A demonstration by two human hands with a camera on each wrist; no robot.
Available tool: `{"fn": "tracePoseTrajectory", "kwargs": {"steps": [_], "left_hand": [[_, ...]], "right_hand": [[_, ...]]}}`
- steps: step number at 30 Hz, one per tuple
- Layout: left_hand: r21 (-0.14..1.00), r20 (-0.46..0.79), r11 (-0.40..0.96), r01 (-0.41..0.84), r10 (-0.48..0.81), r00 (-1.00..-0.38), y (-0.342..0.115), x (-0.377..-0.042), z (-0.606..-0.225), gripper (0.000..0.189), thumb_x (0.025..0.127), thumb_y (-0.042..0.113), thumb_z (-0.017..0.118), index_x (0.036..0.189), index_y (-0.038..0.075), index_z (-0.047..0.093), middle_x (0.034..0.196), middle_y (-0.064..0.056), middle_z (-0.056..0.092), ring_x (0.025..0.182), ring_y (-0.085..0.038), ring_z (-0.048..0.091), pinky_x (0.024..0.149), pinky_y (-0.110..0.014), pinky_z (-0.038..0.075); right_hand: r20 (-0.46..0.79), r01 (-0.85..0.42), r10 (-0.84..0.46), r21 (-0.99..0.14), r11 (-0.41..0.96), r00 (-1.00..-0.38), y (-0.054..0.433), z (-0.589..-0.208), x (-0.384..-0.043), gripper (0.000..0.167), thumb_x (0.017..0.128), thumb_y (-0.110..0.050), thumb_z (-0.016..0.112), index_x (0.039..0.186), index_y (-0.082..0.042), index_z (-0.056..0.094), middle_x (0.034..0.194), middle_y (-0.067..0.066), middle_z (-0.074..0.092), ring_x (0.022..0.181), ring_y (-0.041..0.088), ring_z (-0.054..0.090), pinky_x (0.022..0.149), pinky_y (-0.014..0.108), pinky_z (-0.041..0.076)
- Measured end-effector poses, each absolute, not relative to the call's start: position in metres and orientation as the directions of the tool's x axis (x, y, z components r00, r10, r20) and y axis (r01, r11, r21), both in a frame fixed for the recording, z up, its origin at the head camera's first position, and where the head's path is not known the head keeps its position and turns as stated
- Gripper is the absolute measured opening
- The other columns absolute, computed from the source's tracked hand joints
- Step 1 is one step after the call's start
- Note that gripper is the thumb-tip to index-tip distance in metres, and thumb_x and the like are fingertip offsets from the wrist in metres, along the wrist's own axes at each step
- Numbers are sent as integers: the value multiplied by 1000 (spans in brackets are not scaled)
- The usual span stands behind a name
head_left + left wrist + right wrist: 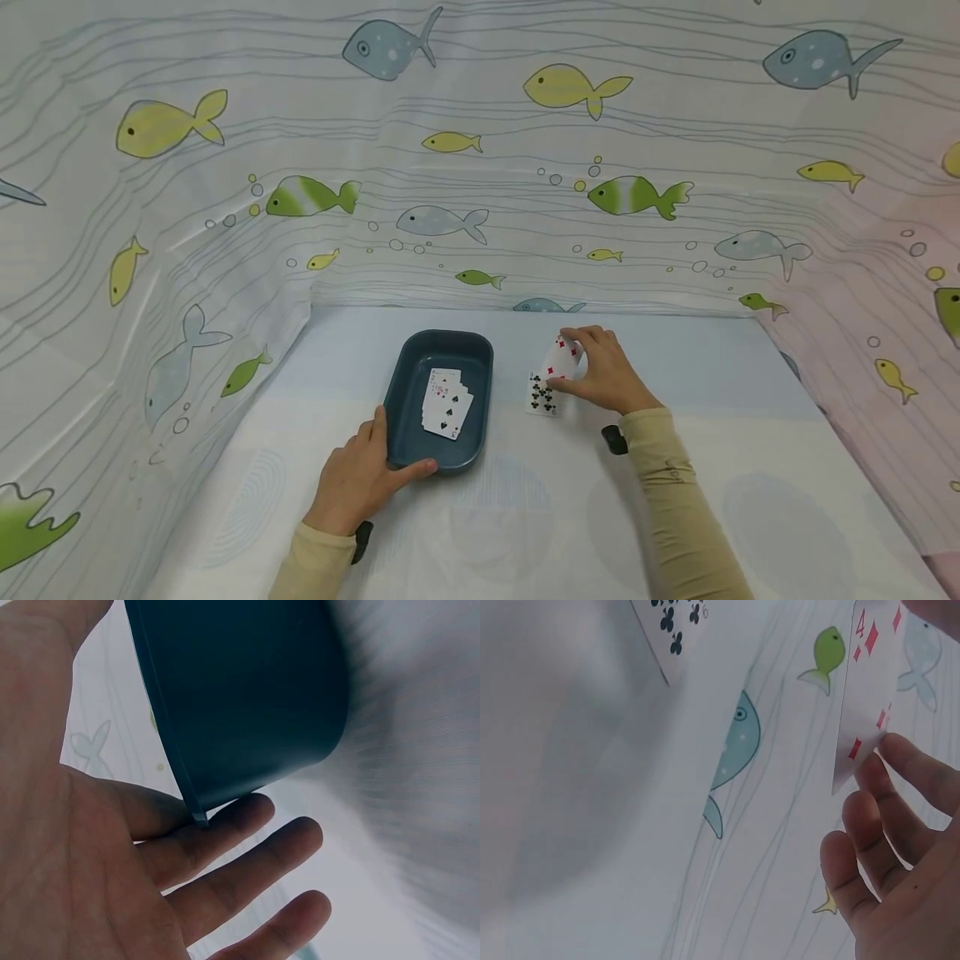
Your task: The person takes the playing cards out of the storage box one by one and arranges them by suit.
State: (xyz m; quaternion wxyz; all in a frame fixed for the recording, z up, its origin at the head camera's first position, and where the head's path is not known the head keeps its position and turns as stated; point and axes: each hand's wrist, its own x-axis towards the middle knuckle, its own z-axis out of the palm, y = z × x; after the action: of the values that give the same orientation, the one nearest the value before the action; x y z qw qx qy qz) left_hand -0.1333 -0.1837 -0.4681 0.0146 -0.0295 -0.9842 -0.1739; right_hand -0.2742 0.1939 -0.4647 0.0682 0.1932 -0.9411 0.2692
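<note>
My right hand (pixel 606 373) pinches a playing card, the four of diamonds (pixel 866 682), between thumb and fingertips. It is tilted up off the table. Just below and left of it, a clubs card (pixel 542 398) lies face up on the table, partly covered in the head view. To the left stands a dark blue rounded dish (pixel 401 417). Several face-up cards (pixel 447 408) overlap inside it, a spades card on top. At the dish's near left corner my left hand (pixel 360 479) rests with thumb and index finger against the rim, the other fingers extended beside it.
A pale cloth with faint circle prints covers the table (pixel 510 533). Behind and at both sides rises a sheet (pixel 465 183) printed with fish. Dark bands (pixel 615 439) sit at both wrists.
</note>
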Motion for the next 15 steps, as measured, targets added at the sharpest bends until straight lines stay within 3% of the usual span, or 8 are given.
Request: {"fn": "tracePoseTrajectory", "kwargs": {"steps": [15], "left_hand": [[356, 26, 933, 51, 45, -999, -185, -134, -468, 128, 76, 83, 64, 153, -13, 28, 138, -31, 53, 114, -44, 61, 87, -59, 49]], "right_hand": [[98, -353, -346, -427, 832, -933, 211, -485, -272, 85, 77, -42, 85, 146, -5, 51, 140, 23, 50, 124, 44, 43, 104, 64, 32]]}}
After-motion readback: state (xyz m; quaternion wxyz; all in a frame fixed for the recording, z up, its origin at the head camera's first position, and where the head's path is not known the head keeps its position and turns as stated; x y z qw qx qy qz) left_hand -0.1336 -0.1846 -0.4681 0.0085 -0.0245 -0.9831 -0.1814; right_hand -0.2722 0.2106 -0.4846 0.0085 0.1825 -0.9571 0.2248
